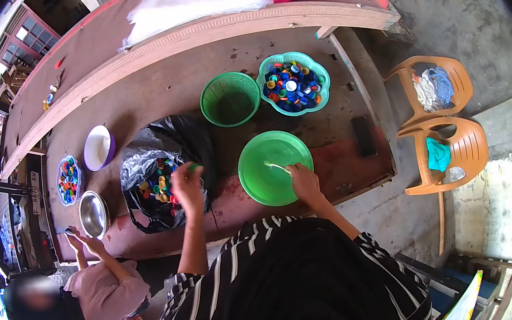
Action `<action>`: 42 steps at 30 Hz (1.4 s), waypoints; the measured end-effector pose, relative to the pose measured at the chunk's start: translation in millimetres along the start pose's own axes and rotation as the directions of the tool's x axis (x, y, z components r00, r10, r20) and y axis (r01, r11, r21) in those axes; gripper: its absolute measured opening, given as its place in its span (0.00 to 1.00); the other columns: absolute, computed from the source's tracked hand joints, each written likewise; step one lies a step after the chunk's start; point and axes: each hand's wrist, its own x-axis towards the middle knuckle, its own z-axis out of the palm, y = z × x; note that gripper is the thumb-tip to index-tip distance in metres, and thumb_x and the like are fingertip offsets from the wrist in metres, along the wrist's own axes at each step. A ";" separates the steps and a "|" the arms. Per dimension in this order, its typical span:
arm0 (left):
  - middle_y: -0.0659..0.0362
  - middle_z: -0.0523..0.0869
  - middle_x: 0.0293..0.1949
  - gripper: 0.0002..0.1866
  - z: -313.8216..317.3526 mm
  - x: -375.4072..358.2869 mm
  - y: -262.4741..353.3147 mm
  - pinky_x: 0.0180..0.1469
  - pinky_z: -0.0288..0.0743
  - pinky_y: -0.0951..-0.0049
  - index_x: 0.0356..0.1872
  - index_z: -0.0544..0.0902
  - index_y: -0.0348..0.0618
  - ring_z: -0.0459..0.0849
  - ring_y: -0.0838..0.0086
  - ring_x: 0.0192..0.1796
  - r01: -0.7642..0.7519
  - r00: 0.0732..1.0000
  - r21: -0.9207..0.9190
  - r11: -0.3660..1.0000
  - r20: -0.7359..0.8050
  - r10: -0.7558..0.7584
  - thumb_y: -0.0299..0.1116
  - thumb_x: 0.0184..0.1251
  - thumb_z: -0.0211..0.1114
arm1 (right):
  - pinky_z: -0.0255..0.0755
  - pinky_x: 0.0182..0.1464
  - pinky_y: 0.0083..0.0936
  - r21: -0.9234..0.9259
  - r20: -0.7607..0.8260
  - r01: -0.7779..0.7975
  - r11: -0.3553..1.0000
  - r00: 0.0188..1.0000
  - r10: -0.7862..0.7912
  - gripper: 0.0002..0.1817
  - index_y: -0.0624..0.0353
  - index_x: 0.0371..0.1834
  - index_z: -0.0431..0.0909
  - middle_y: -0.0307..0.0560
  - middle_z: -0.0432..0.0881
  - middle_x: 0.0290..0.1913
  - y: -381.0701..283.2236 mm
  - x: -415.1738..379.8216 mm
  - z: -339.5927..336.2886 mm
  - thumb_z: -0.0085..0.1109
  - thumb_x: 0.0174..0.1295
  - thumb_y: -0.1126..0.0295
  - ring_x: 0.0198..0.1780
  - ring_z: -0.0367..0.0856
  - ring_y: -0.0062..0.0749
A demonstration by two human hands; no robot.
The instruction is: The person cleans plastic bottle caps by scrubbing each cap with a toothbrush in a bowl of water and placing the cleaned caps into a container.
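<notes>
My left hand [188, 187] is closed on a green bottle cap [193, 167], raised over the right side of a black plastic bag [140, 154]. Inside the bag's open mouth lie many coloured bottle caps [158, 188]. A pale toothbrush [278, 167] is gripped in my right hand [303, 183]. Its head points left over the green basin [253, 189], which seems to hold some liquid. Behind the basin stand a green basket [227, 78] with a dark inside and a turquoise scalloped basket [327, 81] full of mostly blue caps.
At left are a purple-rimmed bowl [100, 147], a small basket of caps [69, 181] and a steel bowl [93, 215]. A co-worker [105, 287] sits there, holding something small. A phone [364, 136] lies at right. Plastic sheets [204, 1] cover a raised ledge. Orange chairs [468, 146] stand right.
</notes>
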 end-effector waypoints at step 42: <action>0.50 0.86 0.39 0.21 126.6 -71.2 2.1 0.46 0.77 0.74 0.49 0.75 0.30 0.85 0.73 0.42 0.224 0.816 -0.135 0.965 0.568 -0.110 0.25 0.54 0.70 | 0.75 0.34 0.42 0.141 -0.046 0.140 0.980 0.990 -0.135 0.29 0.39 0.68 0.66 0.50 0.75 0.42 -16.6 -29.8 -52.3 0.50 0.61 0.72 0.34 0.80 0.49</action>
